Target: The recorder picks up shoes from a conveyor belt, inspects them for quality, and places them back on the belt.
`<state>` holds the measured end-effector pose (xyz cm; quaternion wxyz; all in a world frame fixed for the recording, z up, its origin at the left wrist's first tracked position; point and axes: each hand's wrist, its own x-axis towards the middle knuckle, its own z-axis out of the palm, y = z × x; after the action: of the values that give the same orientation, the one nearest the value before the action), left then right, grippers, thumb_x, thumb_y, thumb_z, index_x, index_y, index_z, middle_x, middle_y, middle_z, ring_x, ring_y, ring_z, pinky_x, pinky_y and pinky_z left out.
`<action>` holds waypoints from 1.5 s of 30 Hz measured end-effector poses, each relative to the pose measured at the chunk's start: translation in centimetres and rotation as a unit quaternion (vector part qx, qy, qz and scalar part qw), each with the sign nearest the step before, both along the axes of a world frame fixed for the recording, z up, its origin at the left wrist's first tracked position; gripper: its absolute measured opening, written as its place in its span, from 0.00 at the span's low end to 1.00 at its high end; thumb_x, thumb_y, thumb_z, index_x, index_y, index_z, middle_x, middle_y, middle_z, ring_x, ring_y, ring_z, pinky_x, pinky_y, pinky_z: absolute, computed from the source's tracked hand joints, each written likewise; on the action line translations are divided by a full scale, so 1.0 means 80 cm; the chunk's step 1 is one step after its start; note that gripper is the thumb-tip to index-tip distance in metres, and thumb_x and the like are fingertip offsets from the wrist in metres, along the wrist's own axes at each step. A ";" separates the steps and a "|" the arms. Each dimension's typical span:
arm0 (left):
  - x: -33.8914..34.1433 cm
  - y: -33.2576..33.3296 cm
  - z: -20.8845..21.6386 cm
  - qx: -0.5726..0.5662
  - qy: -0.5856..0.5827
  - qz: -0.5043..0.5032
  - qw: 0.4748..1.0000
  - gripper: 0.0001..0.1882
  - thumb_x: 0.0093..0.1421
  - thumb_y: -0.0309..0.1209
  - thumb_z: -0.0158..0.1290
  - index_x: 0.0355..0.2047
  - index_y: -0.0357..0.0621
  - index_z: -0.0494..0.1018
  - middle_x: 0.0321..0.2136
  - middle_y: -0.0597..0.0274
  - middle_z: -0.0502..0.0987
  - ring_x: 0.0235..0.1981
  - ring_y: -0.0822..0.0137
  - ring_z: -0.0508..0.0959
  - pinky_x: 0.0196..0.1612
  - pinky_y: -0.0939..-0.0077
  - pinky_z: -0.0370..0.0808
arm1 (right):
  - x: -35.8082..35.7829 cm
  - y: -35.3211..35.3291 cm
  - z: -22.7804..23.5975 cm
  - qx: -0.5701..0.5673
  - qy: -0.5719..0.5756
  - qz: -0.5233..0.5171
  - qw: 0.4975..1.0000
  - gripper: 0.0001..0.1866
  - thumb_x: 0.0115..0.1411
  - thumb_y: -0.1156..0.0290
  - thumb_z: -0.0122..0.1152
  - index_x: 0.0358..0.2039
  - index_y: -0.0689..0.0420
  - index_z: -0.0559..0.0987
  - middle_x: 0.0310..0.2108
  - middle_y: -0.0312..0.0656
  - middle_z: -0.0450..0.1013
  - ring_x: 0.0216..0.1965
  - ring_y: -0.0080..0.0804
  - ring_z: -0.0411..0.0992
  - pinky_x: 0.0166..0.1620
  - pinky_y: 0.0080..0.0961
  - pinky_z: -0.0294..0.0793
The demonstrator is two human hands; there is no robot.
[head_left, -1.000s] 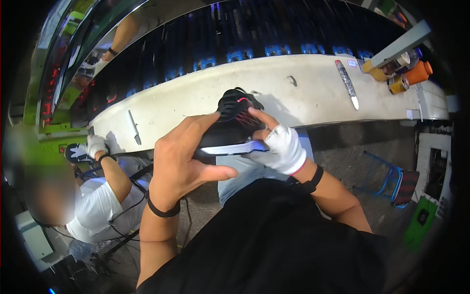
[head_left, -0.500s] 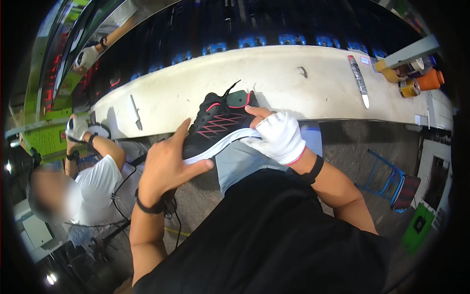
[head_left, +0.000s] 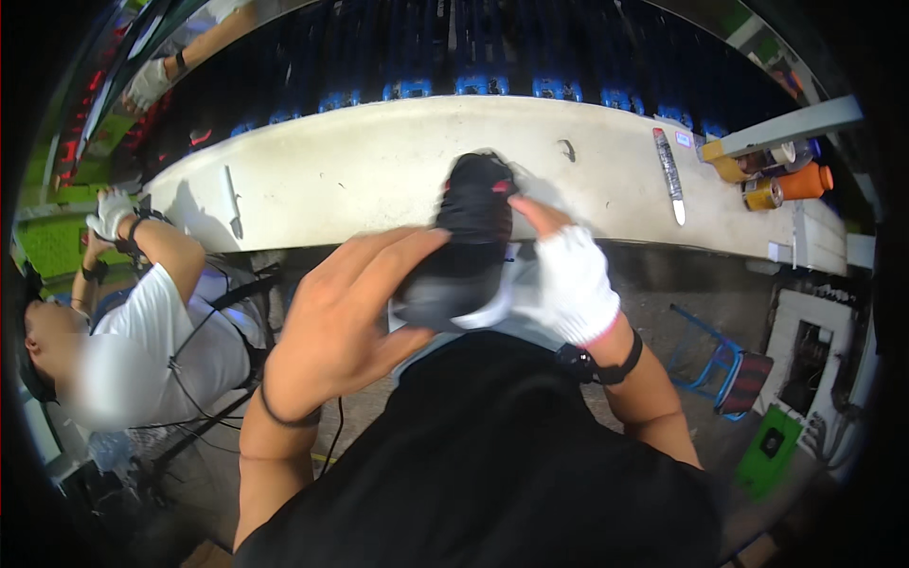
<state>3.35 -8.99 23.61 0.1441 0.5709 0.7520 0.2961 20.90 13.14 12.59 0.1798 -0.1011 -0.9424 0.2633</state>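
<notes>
Between my two hands is a black sneaker (head_left: pixel 475 213) with pink accents and a white sole, held over the front edge of the bench and slightly blurred. Its toe points toward me and its heel lies toward the bench. My bare left hand (head_left: pixel 346 317) grips the toe end from the left, fingers over the upper and thumb low near the sole. On the right side, my right hand (head_left: pixel 573 279) wears a white glove with bare fingertips showing and holds the shoe near the heel. Part of the sole is hidden behind the hands.
A long pale bench (head_left: pixel 331 189) spans ahead, with dark rollers (head_left: pixel 483 47) behind it. A knife with a wrapped handle (head_left: pixel 668 175) lies right, near an orange bottle (head_left: pixel 807 181) and a can (head_left: pixel 762 194). A white pen-like tool (head_left: pixel 231 202) lies left. A co-worker (head_left: pixel 151 341) sits left; a blue stool (head_left: pixel 724 369) stands right.
The sneaker has turned from lying sideways, with its side pattern showing, to pointing its toe toward me. Both hands have shifted with it, and the whole view has moved slightly.
</notes>
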 end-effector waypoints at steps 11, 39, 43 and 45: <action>0.068 0.093 -0.165 0.343 -0.028 0.060 0.937 0.33 0.45 0.37 0.84 0.41 0.47 0.70 0.36 0.58 0.75 0.35 0.59 0.75 0.37 0.66 0.72 | 0.042 0.018 0.056 -0.145 0.206 0.017 0.968 0.45 0.43 0.49 0.93 0.56 0.59 0.81 0.57 0.55 0.83 0.53 0.47 0.85 0.56 0.39 0.85; -0.043 -0.003 -0.143 0.244 0.104 0.003 0.964 0.31 0.62 0.18 0.61 0.67 0.43 0.73 0.68 0.41 0.75 0.67 0.40 0.78 0.68 0.52 0.78 | 0.013 0.037 0.017 -0.522 0.436 0.006 0.733 0.22 0.81 0.49 0.53 0.45 0.57 0.79 0.37 0.50 0.81 0.42 0.50 0.83 0.54 0.55 0.85; -0.084 -0.023 -0.036 0.276 0.185 -0.094 0.938 0.30 0.61 0.35 0.69 0.61 0.38 0.76 0.59 0.40 0.83 0.56 0.38 0.86 0.58 0.50 0.84 | -0.041 0.058 0.003 -0.560 0.276 -0.072 0.778 0.23 0.82 0.55 0.46 0.52 0.60 0.82 0.49 0.51 0.84 0.50 0.44 0.83 0.61 0.44 0.80; -0.094 -0.011 -0.010 0.207 0.122 -0.113 0.964 0.42 0.52 0.47 0.76 0.62 0.37 0.76 0.56 0.41 0.84 0.53 0.40 0.87 0.55 0.53 0.84 | -0.067 0.057 0.002 -0.372 0.217 -0.008 0.902 0.21 0.82 0.62 0.48 0.56 0.66 0.82 0.56 0.53 0.83 0.58 0.44 0.81 0.67 0.40 0.76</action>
<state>-4.18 -9.89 22.79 -0.0378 0.7010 0.6170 0.3556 15.57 17.66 12.72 0.3314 -0.1082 -0.7123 0.6091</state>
